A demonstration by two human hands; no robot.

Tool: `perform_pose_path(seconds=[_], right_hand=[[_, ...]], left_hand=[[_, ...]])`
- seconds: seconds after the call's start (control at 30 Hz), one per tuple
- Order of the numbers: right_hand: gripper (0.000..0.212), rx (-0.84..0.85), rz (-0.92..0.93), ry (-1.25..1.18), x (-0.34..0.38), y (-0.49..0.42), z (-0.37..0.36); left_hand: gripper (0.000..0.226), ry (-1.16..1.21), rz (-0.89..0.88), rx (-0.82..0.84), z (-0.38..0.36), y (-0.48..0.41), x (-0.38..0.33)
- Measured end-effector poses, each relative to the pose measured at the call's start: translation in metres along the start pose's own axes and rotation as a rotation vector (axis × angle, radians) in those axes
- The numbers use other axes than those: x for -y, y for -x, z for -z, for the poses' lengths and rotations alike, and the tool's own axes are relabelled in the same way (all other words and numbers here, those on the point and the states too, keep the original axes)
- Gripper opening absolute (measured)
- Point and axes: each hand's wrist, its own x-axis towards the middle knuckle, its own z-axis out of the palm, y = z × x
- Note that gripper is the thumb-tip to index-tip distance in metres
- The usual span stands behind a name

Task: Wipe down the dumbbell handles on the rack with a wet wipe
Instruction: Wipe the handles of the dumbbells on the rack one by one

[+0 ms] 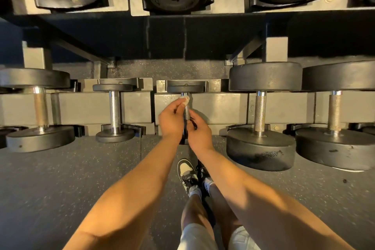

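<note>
Centrally, left hand [171, 118] pinching wipe [184, 99] at handle [186, 113] end — right hand [199, 130] gripping

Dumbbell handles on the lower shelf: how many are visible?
5: the far-left handle, the small left handle, the centre handle, the right handle, the far-right handle. Others may lie beyond the edges.

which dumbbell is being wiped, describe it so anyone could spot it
On the rack's lower tier lie five dumbbells. It is the middle dumbbell, one of two small ones. Only it has hands on its handle: the left hand holds a white wipe near the far end, the right hand grips nearer.
</note>
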Motion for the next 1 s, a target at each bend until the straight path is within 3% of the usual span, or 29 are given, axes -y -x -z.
perform_pose_path(seconds=[0.27, 0.5, 0.8, 1.0], right_hand=[[0.039, -0.007, -0.019, -0.018, 0.004, 0.002, -0.002], [0.040, -0.011, -0.038, -0.059, 0.004, 0.000, 0.002], [0.039, 0.028, -0.060, -0.075, 0.010, 0.004, 0.011], [0.040, 0.013, -0.054, -0.048, 0.003, -0.005, 0.015]], left_hand=[[0.027, -0.208, -0.005, 0.058, 0.011, 0.018, 0.019], [0.028, -0.104, -0.005, -0.021, -0.006, -0.002, 0.002], [0.025, -0.237, 0.023, 0.046, 0.014, 0.032, 0.023], [0.025, -0.143, -0.048, -0.037, -0.006, -0.009, -0.004]])
